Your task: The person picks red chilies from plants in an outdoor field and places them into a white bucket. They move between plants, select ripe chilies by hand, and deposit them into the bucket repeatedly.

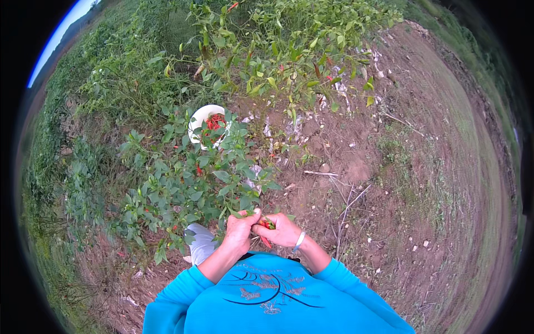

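Note:
Several red chili peppers [265,241] are held in my right hand [283,231], some poking out below the palm. My left hand [240,227] meets it at the thumbs, its fingers closed around a leafy green part at the edge of a chili plant [200,183]. Whether a pepper is inside the left fingers is hidden. Beyond that plant a white container [199,117] stands on the ground, partly covered by leaves, with a pile of red chilies [215,122] in it.
Taller pepper plants [267,54] with green and reddish fruit grow ahead. Dry branched stalks [345,204] lie on the bare soil [392,246] at my right. Pale torn scraps [295,127] are strewn along the row, and dense greenery [83,179] fills the left.

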The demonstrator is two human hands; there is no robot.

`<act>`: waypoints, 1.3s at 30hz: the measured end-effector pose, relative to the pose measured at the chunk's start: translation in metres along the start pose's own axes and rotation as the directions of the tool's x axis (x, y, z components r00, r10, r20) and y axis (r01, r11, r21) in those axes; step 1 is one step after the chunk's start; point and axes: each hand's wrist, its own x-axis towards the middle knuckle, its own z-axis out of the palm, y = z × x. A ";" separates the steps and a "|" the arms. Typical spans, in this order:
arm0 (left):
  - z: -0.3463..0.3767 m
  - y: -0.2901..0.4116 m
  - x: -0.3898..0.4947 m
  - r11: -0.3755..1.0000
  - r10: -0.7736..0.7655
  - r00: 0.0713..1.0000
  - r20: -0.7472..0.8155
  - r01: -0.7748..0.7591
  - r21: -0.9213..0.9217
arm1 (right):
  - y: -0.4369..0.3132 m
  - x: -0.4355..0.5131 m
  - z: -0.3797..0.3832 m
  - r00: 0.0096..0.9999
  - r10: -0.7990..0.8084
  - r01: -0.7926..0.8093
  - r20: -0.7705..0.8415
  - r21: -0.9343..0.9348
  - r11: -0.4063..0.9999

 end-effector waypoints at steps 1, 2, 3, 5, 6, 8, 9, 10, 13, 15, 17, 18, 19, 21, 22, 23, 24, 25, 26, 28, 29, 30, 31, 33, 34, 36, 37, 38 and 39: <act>0.000 -0.001 -0.001 0.999 -0.020 1.000 -0.020 0.021 0.025 | 0.005 0.000 0.000 1.000 0.009 -0.009 0.002 -0.036 0.999; -0.006 -0.007 0.006 0.993 -0.082 0.996 -0.021 0.083 0.084 | 0.008 -0.002 0.000 1.000 0.019 -0.019 0.003 -0.072 0.997; -0.011 -0.011 0.011 0.990 -0.137 0.990 0.016 0.137 0.016 | 0.010 -0.002 0.001 0.999 -0.030 0.022 -0.044 -0.164 0.986; -0.019 -0.020 0.018 0.962 -0.238 0.966 0.100 0.248 -0.114 | 0.014 -0.005 0.003 0.983 -0.137 0.086 -0.125 -0.350 0.933; -0.021 -0.024 0.022 0.947 -0.263 0.960 0.101 0.277 -0.163 | 0.014 -0.007 0.004 0.983 -0.122 0.073 -0.135 -0.324 0.943; -0.030 -0.031 0.033 0.899 -0.298 0.936 0.190 0.342 -0.273 | 0.024 -0.005 0.004 0.979 -0.136 0.096 -0.153 -0.243 0.965; -0.031 -0.031 0.034 0.867 -0.315 0.920 0.232 0.379 -0.322 | 0.028 -0.004 0.005 0.977 -0.138 0.104 -0.163 -0.199 0.974; -0.030 -0.031 0.036 0.865 -0.305 0.922 0.238 0.373 -0.336 | 0.030 -0.005 0.005 0.974 -0.125 0.100 -0.191 -0.133 0.986; -0.018 -0.022 0.032 0.865 -0.299 0.929 0.217 0.360 -0.349 | 0.029 -0.003 0.006 0.971 -0.074 0.074 -0.226 -0.009 0.997; -0.010 -0.016 0.030 0.894 -0.281 0.944 0.171 0.322 -0.310 | 0.028 -0.002 0.007 0.970 -0.054 0.062 -0.235 0.030 0.998; -0.002 -0.012 0.028 0.911 -0.270 0.954 0.131 0.297 -0.287 | 0.027 -0.001 0.009 0.969 -0.032 0.062 -0.247 0.117 0.991; -0.006 -0.010 0.034 0.894 -0.220 0.965 0.144 0.258 -0.365 | 0.025 -0.004 0.011 0.982 -0.045 0.067 -0.183 0.115 0.991; -0.014 -0.005 0.045 0.871 -0.166 0.974 0.154 0.218 -0.441 | 0.025 -0.008 0.015 0.991 -0.060 0.074 -0.118 0.113 0.991; -0.026 0.026 0.065 0.852 -0.031 0.996 0.080 0.068 -0.518 | 0.034 -0.016 0.028 0.967 -0.245 0.236 -0.066 -0.122 0.964; -0.025 0.044 0.066 0.885 0.025 0.997 0.074 0.012 -0.465 | 0.030 -0.018 0.023 0.983 -0.157 0.159 -0.100 0.008 0.987; -0.025 0.051 0.065 0.928 0.093 0.989 0.111 -0.045 -0.371 | 0.024 -0.020 0.016 0.991 -0.062 0.079 -0.123 0.137 0.987; -0.021 0.050 0.061 0.972 0.173 0.978 0.115 -0.151 -0.180 | 0.025 -0.017 0.008 0.984 -0.032 0.067 -0.174 0.200 0.978; -0.015 0.046 0.058 0.967 0.252 0.959 0.132 -0.256 0.016 | 0.024 -0.014 0.001 0.978 -0.032 0.084 -0.206 0.246 0.966; -0.016 0.036 0.058 0.941 0.247 0.962 0.119 -0.267 0.205 | 0.019 -0.015 -0.007 0.978 -0.015 0.078 -0.208 0.297 0.952; -0.015 0.019 0.051 0.913 0.166 0.960 0.228 -0.236 0.332 | 0.011 -0.018 -0.020 0.976 0.003 0.070 -0.218 0.326 0.943; -0.010 0.012 0.046 0.904 0.114 0.957 0.265 -0.211 0.372 | 0.011 -0.018 -0.023 0.974 0.000 0.070 -0.225 0.305 0.950; -0.011 0.004 0.047 0.871 0.109 0.934 0.340 -0.254 0.420 | 0.014 -0.016 -0.021 0.967 -0.049 0.120 -0.252 0.276 0.954; -0.010 -0.002 0.049 0.835 0.098 0.906 0.412 -0.300 0.461 | 0.017 -0.014 -0.021 0.968 -0.065 0.125 -0.242 0.244 0.962; -0.002 -0.005 0.046 0.852 0.053 0.867 0.496 -0.299 0.431 | 0.026 -0.012 -0.017 0.981 -0.024 0.071 -0.193 0.236 0.969; -0.006 -0.007 0.049 0.843 0.057 0.876 0.478 -0.299 0.447 | 0.027 -0.010 -0.016 0.984 -0.012 0.058 -0.176 0.258 0.964; -0.011 -0.008 0.052 0.819 0.051 0.888 0.456 -0.298 0.490 | 0.028 -0.008 -0.012 0.990 0.013 0.030 -0.141 0.298 0.954; -0.010 -0.006 0.050 0.803 0.040 0.891 0.452 -0.298 0.517 | 0.027 -0.008 -0.012 0.993 0.035 -0.003 -0.113 0.273 0.962; -0.009 -0.005 0.049 0.786 0.029 0.894 0.446 -0.297 0.543 | 0.024 -0.009 -0.014 0.995 0.058 -0.036 -0.084 0.247 0.968; -0.010 -0.002 0.048 0.734 0.029 0.886 0.463 -0.333 0.591 | 0.021 -0.008 -0.016 0.996 0.073 -0.062 -0.045 0.217 0.974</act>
